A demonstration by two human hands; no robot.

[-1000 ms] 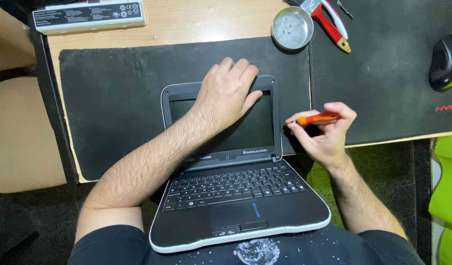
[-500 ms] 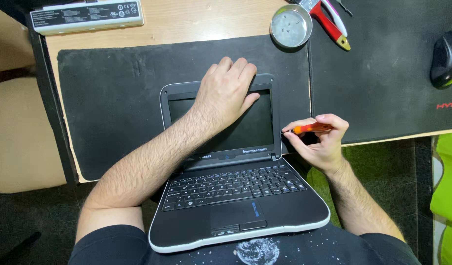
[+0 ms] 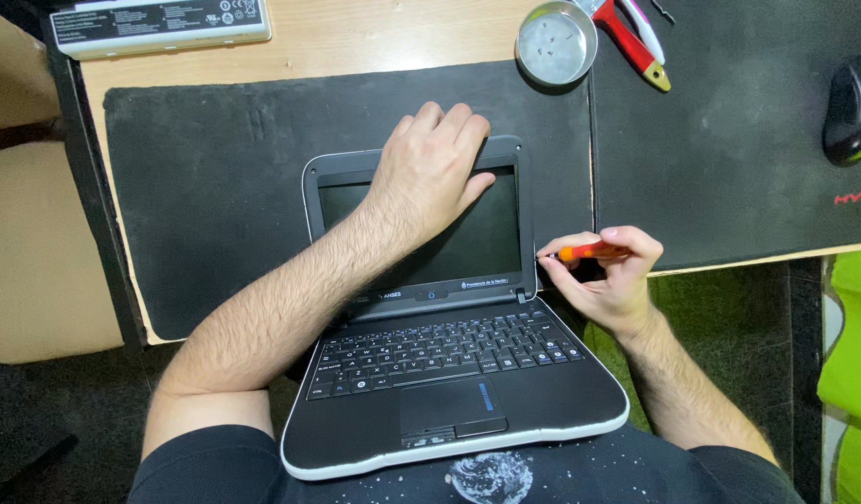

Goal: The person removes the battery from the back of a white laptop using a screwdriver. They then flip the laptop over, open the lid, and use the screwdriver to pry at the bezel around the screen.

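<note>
At the far left, toward 10 o'clock, a long grey battery pack (image 3: 160, 22) lies on the wooden desk (image 3: 374, 37), its long axis running 9 to 3. Below it a black mat (image 3: 206, 177) covers the desk.

The small dark laptop (image 3: 449, 392) sits open at the middle, its keyboard half resting on the person's lap and its screen (image 3: 477, 245) tipped back against the mat. The left hand (image 3: 430, 173) lies flat over the top bezel, fingers spread wide and curled a little over the upper edge at 12 o'clock, pressing the lid rather than gripping it.

Just off the screen's right edge, at 3 o'clock, the right hand (image 3: 610, 275) is closed in a pinch on an orange-handled screwdriver (image 3: 591, 251). The tool's long axis runs 3 to 9, its tip pointing left at the bezel's right side, just beside or touching it; I cannot tell which. The right hand is the nearer of the 2 to that edge.

Toward 1 o'clock stand a round metal dish (image 3: 556, 42) and red-handled pliers (image 3: 636, 39); a dark mouse (image 3: 853, 107) sits at the far right on a second mat.

Against the picture 1 second back, the right hand has dropped lower along the bezel's right side, toward the hinge, and the tool is flatter and closer in. The left hand has not shifted.
</note>
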